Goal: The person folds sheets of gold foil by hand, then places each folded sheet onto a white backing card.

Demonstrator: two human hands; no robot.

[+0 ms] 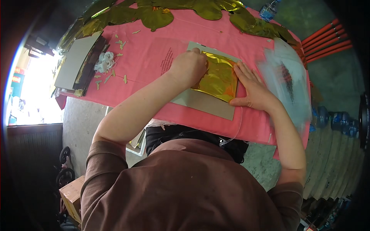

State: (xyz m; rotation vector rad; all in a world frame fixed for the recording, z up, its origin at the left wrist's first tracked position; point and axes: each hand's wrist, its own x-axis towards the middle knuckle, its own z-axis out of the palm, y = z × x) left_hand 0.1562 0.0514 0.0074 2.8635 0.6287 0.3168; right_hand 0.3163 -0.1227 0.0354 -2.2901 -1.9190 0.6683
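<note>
A folded gold foil piece [219, 79] lies on a grey cardboard sheet [216, 108], over a clear plastic bag with printed text [168, 57] on the pink cloth. My left hand [189, 68] is closed at the foil's left edge, its fingers curled; what they hold, if anything, is hidden. With fingers spread, my right hand [252, 87] lies at the foil's right edge, fingertips and thumb touching it. A thin white string [239, 123] hangs from near the right thumb toward the table's front edge.
Stacked cardboard [77, 63], white string coils [105, 62] and small clips [125, 79] are at the left. Gold foil balloons [157, 18] line the far edge. Clear plastic bags [287, 77] lie right, near a water bottle [268, 10] and red poles [325, 40].
</note>
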